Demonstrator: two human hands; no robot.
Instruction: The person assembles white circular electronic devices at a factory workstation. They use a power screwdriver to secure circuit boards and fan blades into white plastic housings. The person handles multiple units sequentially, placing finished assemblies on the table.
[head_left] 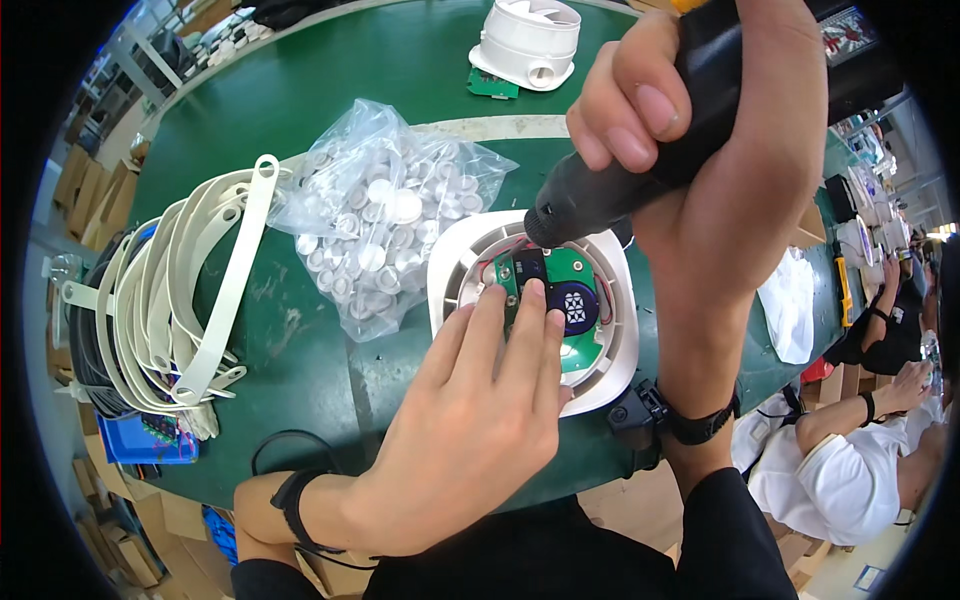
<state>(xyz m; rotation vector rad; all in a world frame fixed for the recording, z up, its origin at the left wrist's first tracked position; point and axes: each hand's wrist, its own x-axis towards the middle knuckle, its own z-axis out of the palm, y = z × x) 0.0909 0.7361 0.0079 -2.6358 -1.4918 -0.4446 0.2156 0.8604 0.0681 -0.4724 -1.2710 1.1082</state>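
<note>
My right hand is wrapped around a black power screwdriver, its dark nose pointing down at the far rim of a white plastic housing. Whether its tip touches a screw is hidden. Inside the housing's round ring lies a green circuit board, with a small round dark display and a black block-shaped part on it. My left hand rests its outstretched fingers on the board, beside the display and against the black part. Thin red wires run along the ring.
A clear bag of small round whitish parts lies just left of the housing. Curved cream plastic straps are stacked at the left, near a blue tray. Farther back stands a white fan housing. Another person sits at the right.
</note>
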